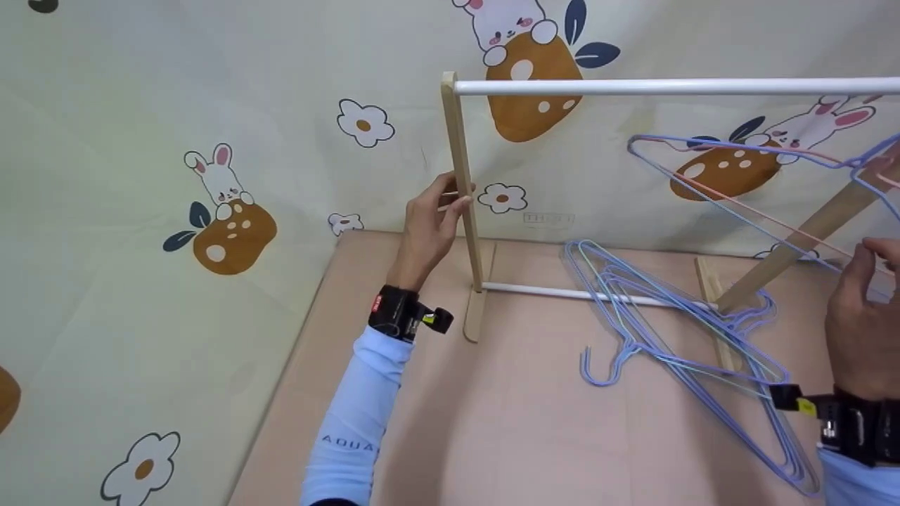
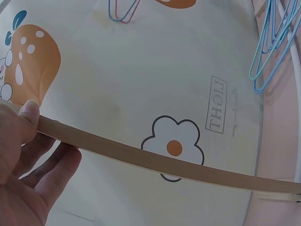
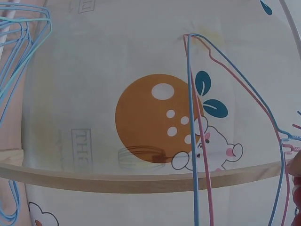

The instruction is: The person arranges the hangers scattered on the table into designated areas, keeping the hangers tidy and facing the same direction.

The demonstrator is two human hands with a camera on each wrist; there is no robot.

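My left hand (image 1: 430, 218) grips the left wooden upright of a small clothes rack (image 1: 458, 140). In the left wrist view, its thumb presses on the upright (image 2: 141, 160) from one side, with curled fingers on the other. My right hand (image 1: 868, 316) is at the right edge, partly out of frame, by the rack's slanting right upright (image 1: 808, 235). Blue and pink hangers (image 1: 731, 144) hang together there. In the right wrist view, only part of that hand's fingers (image 3: 297, 188) shows beside the hanger necks; I cannot tell what they hold.
A pile of blue and green wire hangers (image 1: 675, 330) lies on the pinkish table (image 1: 534, 436), over the rack's lower white bar (image 1: 534, 289). The upper white rod (image 1: 668, 86) spans the back. Behind stands a wall covering (image 1: 295, 84) with rabbit and flower prints.
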